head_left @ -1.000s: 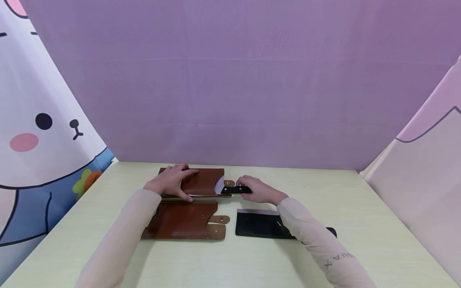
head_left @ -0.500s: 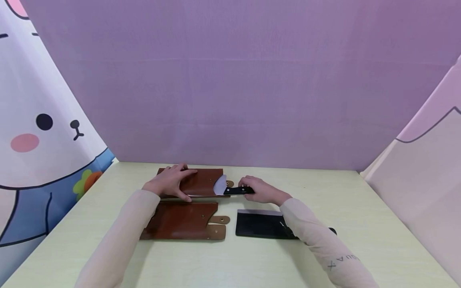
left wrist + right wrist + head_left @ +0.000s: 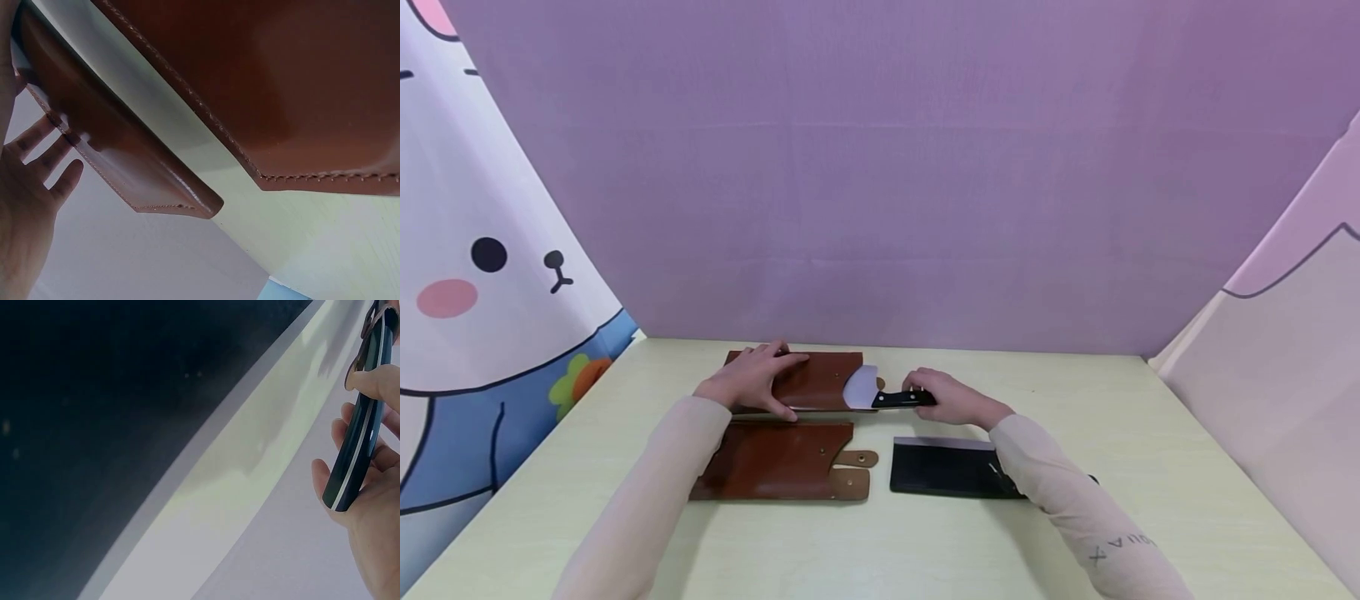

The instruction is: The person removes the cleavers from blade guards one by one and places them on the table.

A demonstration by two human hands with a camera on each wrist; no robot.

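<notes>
Knife: a black-handled knife (image 3: pixel 891 400) shows at the right-hand mouth of the far sheath (image 3: pixel 822 382), the base of its pale blade bare in the scooped opening, the rest out of sight inside
Right hand: just right of the far sheath, the right hand (image 3: pixel 952 397) has its grip pinching the knife's riveted handle, thumb on one side and fingers on the other
Left hand: upon the far sheath, the left hand (image 3: pixel 756 378) rests with its grip spread, thumb at the near edge and fingers toward the far one
Leather: the far sheath is glossy brown with a stitched edge, a snap tab partly showing behind the knife
Near sheath: in front of the far sheath, a narrow gap between, a matching near sheath (image 3: pixel 782 458) lies flat, its two snap straps extended rightward
Cleaver: to the right and front of the far sheath, a black cleaver (image 3: pixel 943 468) with a grey edge lies partly covered by the right sleeve (image 3: pixel 1078 517)
Setting: beneath the far sheath, a pale tabletop (image 3: pixel 820 546); behind it, a purple backdrop (image 3: pixel 880 183); well to its left, a cartoon-printed cloth (image 3: pixel 505 333)
</notes>
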